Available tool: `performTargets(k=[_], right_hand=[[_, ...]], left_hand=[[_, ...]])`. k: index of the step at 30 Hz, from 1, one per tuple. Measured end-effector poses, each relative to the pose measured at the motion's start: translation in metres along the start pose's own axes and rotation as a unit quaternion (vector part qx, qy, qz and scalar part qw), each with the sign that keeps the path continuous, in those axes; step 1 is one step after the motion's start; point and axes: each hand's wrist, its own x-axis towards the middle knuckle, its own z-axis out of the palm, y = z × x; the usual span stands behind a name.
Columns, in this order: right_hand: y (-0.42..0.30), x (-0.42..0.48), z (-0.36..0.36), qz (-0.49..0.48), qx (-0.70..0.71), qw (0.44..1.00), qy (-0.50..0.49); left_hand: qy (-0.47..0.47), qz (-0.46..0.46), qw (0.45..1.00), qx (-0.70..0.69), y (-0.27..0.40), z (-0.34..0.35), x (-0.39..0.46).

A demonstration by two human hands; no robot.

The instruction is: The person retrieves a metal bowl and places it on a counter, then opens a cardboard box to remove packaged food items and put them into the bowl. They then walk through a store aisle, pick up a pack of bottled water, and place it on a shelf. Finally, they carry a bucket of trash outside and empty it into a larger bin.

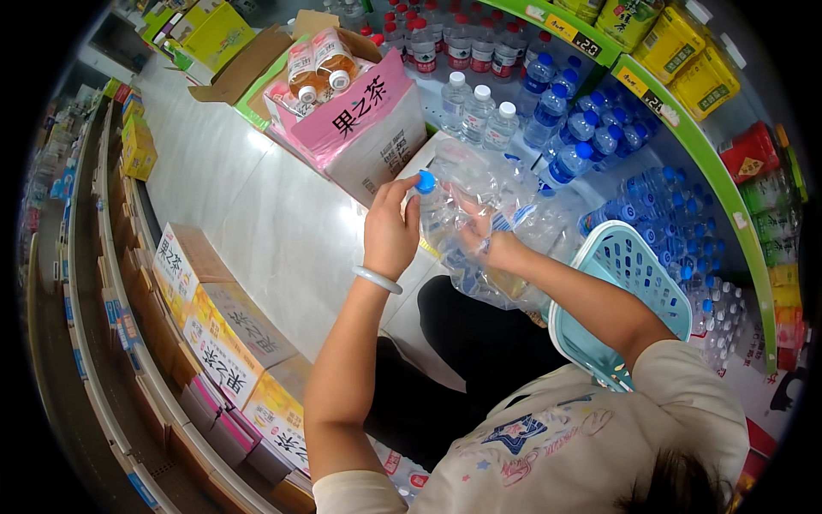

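My left hand (pixel 393 221), with a pale bangle on its wrist, has thumb and index finger at the blue cap (pixel 425 182) of a large clear plastic bottle (pixel 438 209). The bottle lies tilted among crumpled clear plastic film (pixel 491 170). My right hand (pixel 491 244) grips the film, which partly covers its fingers. Blue-and-white print (pixel 514 218) shows on the film near that hand. Under my right forearm stands a light blue perforated plastic basket (pixel 642 283). Film hides much of the bottle's body.
An open pink-and-white carton (pixel 372 128) of tea bottles stands ahead on the tiled floor (pixel 270 199). Shelves of water bottles (pixel 578 141) curve along the right, under a green price rail (pixel 700 122). Yellow-and-white cartons (pixel 225 340) line the left shelving (pixel 119 308).
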Motion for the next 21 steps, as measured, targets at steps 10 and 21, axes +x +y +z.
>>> performTargets(k=[10,21], right_hand=[[0.019,0.02,0.025,0.029,-0.068,0.997,0.004],[-0.014,0.003,-0.023,0.053,-0.146,0.986,-0.056]], left_hand=[[-0.008,0.057,0.998,0.024,0.033,0.009,-0.006],[-0.061,-0.164,0.963,-0.203,0.027,0.02,-0.022]])
